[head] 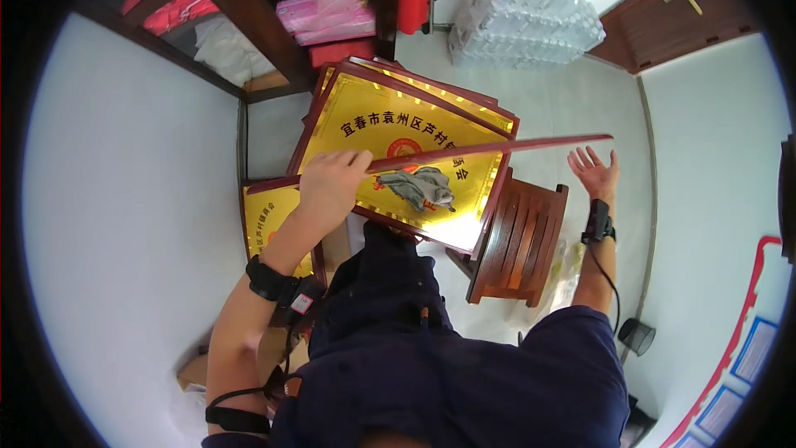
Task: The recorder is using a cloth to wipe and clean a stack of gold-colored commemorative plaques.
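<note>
My left hand (336,183) grips one end of a long, dark red frame-edged panel (491,148), seen nearly edge-on; it may be a plaque like those below. My right hand (594,169), palm up with fingers spread, is just below the panel's far end and holds nothing. Beneath lies a stack of gold plaques (348,96) with dark red frames and black writing. A crumpled grey cloth (413,186) rests on the top plaque, below the panel. Another gold plaque (258,202) leans or lies at the left, partly hidden by my left arm.
A slatted wooden chair (522,236) stands right of the stack. Shrink-wrapped bottles (522,18) are piled beyond, near a brown door (678,25). A dark wooden cabinet (249,18) with red and pink packages stands at the upper left. A mesh bin (637,336) is by the right wall.
</note>
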`<state>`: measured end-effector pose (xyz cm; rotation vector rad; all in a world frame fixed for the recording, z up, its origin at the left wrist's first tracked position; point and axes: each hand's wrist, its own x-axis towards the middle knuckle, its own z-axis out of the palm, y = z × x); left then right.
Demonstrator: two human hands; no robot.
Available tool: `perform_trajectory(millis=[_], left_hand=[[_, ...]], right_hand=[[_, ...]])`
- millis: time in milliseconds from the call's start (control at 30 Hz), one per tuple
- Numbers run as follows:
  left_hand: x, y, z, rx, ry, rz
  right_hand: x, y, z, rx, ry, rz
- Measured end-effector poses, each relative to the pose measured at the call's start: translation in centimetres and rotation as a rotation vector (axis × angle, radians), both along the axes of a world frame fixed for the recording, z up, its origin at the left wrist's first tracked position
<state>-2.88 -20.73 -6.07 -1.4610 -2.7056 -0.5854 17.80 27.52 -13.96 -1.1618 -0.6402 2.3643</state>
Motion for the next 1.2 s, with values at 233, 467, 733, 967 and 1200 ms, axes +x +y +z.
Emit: perform_trajectory(millis=[233, 467, 733, 967, 1200], left_hand=[[0.9, -1.4, 1.2, -0.093, -0.21, -0.064], [4.2, -5.8, -0.9, -0.368, -0.392, -0.127], [9.2, -8.2, -2.9, -0.42, -0.076, -0.163], [9.4, -12.6, -2.6, -0.349, -0.057, 0.113], [17.5, -22.2, -2.1, -0.333, -0.023, 0.44]], right_hand=[[2.3, 7.7, 0.0, 0.293, -0.346, 0.614], [1.8, 5.9, 3.9, 0.482, -0.537, 1.345], [-0.9, -1.5, 3.5, 0.514, -1.184, 1.559], [-1.2, -2.4, -0.5, 0.473, -1.236, 1.284], [-14.0, -16.9, 5.4, 0.927, -1.02, 1.391]])
